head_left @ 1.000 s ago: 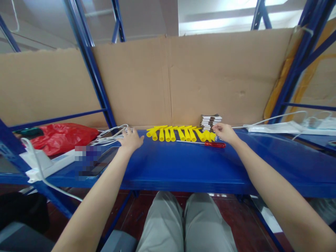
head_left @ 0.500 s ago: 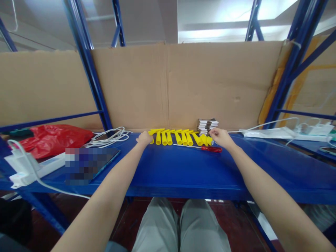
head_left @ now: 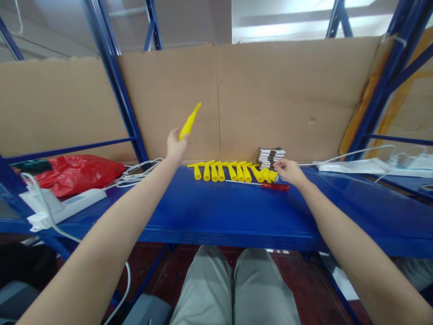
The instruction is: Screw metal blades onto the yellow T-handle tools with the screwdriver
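Basically, left hand (head_left: 177, 144) pinching a yellow tapered plastic piece (head_left: 190, 122), narrow end pointing up, held above the smooth blue worktop (head_left: 230, 212); row of yellow tube-shaped plastic pieces (head_left: 232, 171) below and right of that hand; right hand (head_left: 288, 171) low, fingertips bunched just beside a stack of white-and-dark packets (head_left: 269, 157), can't tell if gripping anything; red-handled metal screwdriver (head_left: 278, 186) near side of right hand; coiled white cable (head_left: 137, 174) lower left of left hand
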A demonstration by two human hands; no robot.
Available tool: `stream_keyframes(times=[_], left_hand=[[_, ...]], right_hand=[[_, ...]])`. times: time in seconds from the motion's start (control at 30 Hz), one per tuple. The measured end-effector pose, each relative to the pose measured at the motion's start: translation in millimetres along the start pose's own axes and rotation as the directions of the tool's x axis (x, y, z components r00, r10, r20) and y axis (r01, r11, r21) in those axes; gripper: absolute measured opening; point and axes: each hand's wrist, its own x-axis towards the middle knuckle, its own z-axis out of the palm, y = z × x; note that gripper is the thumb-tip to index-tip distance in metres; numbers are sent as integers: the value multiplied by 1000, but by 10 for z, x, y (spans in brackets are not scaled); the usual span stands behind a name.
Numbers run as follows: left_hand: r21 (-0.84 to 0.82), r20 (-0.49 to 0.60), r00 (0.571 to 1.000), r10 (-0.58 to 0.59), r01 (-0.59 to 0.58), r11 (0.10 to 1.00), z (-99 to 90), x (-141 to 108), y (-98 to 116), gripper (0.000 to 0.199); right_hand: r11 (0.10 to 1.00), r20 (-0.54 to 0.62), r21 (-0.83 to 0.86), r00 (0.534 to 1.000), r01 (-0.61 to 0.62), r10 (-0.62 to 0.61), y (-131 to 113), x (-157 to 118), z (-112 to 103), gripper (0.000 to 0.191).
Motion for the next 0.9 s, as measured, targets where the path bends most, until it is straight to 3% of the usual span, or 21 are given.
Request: stream_keyframes(times=[0.1,0.2,0.27,0.43,0.53,0.73,0.9], left_hand=[[-192,89,990,-109,124,974,44,-71,139,50],[-246,228,953,-199,254,935,129,-195,198,40],[-257,256,939,-231,296,920,189,-276,200,33],[-221,241,957,-162,217,951,314,-413,172,41],[-190,251,961,-112,163,968,375,-476,144,38],[-119,296,950,95,-63,991,480,-585,55,39],[-15,311,935,168,-172,985,543,-656,102,36]], right_hand=[[1000,8,-3,1000,14,-14,8,-2,-3,18],[1000,18,-9,1000,12,-12,11,-6,-5,19],[1000,17,-15,1000,12,-12,15,-8,-5,19],[1000,24,-12,999,27,-27,26,-5,1,19],[1000,106,-30,994,2,2,17,-1,2,18],[999,222,-34,975,32,-24,-25,-13,21,16],[997,343,-45,938,58,-39,-91,-40,49,15]])
